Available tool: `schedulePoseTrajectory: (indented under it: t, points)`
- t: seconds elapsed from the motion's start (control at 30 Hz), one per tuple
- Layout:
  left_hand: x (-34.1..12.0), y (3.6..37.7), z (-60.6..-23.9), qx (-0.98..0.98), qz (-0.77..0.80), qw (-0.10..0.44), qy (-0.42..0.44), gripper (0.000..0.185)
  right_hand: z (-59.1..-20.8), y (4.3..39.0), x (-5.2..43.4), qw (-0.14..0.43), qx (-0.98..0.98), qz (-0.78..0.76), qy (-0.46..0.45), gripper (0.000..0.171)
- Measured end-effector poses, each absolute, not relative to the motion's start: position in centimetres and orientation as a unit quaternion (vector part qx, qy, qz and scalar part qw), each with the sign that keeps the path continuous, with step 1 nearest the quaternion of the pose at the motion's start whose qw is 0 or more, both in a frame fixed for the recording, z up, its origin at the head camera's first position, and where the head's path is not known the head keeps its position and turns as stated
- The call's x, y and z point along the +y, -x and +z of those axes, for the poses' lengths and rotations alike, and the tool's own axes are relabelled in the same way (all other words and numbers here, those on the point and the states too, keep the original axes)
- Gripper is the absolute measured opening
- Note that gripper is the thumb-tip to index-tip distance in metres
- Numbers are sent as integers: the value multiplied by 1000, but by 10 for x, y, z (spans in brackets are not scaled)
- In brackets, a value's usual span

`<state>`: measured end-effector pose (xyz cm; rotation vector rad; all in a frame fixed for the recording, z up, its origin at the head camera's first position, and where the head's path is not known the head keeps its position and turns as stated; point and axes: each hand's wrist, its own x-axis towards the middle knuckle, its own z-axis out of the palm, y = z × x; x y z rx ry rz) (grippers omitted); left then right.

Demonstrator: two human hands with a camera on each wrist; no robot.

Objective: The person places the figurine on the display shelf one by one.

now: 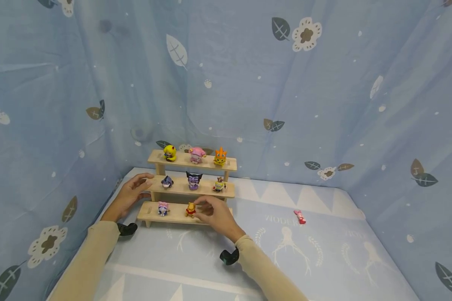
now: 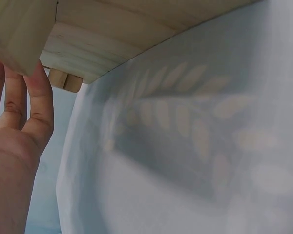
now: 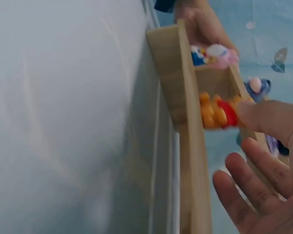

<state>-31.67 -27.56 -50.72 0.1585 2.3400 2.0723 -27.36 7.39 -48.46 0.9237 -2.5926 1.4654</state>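
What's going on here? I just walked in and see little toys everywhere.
A person is working at a three-tier wooden display shelf that carries small figurines. The right hand pinches the orange bear figurine on the bottom tier, beside a pink-capped figurine. The left hand rests its fingers against the shelf's left end. The two upper tiers each hold three figurines. A small pink toy lies apart on the blue mat.
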Motion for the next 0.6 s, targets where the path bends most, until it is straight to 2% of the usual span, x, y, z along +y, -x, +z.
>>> schedulePoseTrajectory:
  t: [0.23,0.43,0.6]
  points:
    - [-275,319,-508,748,662,6,-44,59,-477,273,125,-4,-840,456,-293,38]
    - [-275,319,-509,749,662,5,-37,58,-474,274,176,33,-854,437,-281,36]
    - [-275,319,-509,747,664,1,-42,56,-474,274,217,59,-871,431,-229,30]
